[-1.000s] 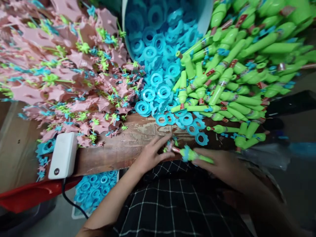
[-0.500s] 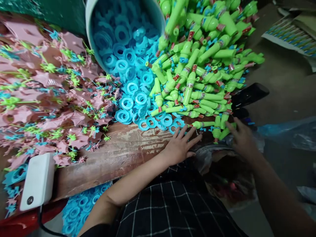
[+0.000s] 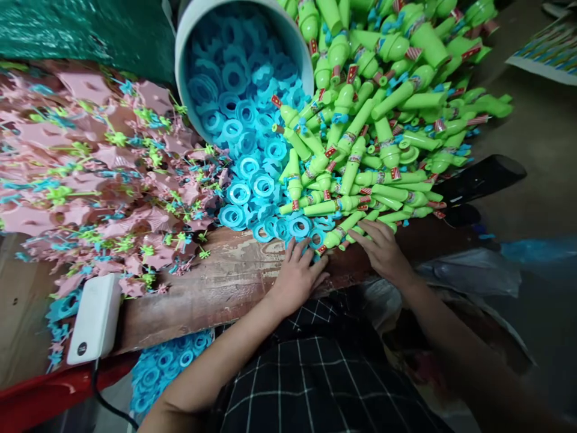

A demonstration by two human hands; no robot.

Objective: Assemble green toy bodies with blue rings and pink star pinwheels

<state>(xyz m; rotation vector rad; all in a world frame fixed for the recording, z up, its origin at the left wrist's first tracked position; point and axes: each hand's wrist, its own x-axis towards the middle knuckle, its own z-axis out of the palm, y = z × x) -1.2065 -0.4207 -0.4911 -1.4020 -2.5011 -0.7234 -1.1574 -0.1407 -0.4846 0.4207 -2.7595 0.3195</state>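
Observation:
My left hand (image 3: 295,273) lies on the worn wooden board (image 3: 216,282), fingers spread and their tips touching the blue plastic rings (image 3: 252,192) at the near edge of that heap. My right hand (image 3: 383,249) is just to the right, at the near edge of the pile of green tubes (image 3: 383,120). Its fingers curl around one green tube with a red-striped end (image 3: 337,236). The two hands are about a hand's width apart.
A tipped white bucket (image 3: 297,48) spills blue rings at the back. Pink star pieces with small green and blue parts (image 3: 90,174) cover the left. A white power bank (image 3: 94,319) with a cable sits front left. A black object (image 3: 482,177) lies right.
A second ago both hands held a green piece with a blue ring near my lap. The right hand then reached out to the right, and now both hands are at the piles' edge.

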